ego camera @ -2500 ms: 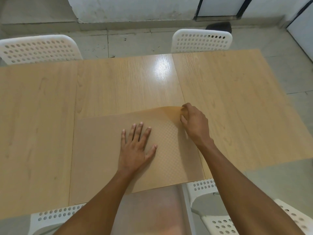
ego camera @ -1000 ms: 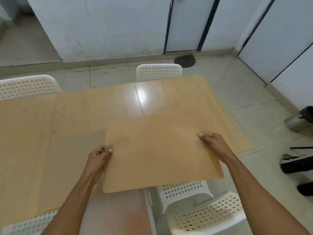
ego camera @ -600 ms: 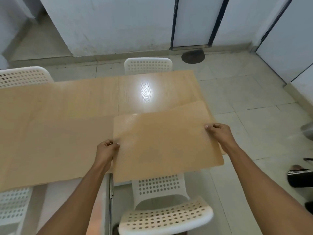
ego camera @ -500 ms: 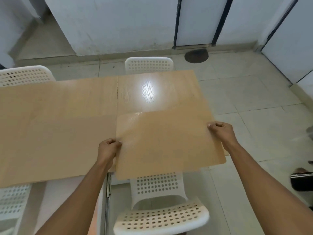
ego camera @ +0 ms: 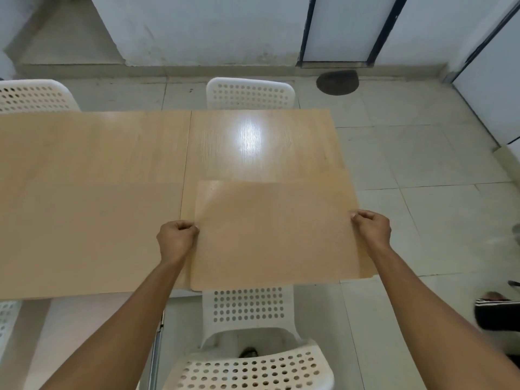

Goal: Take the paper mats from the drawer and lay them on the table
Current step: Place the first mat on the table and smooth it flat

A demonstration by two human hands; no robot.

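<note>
Your left hand [ego camera: 176,241] and right hand [ego camera: 372,227] pinch the side edges of a paper mat [ego camera: 277,235] over the table's [ego camera: 261,142] right end; another mat [ego camera: 90,237] lies flat beside it.

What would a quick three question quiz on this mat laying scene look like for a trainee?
1. True or false: both hands hold the same paper mat.
2. Which edge does the left hand pinch? A) the mat's left edge B) its far edge C) its near edge
3. Fill in: another mat already lies flat on the ____ half of the table.

Key: 1 true, the right hand pinches the opposite edge. 2 A. 3 left.
</note>
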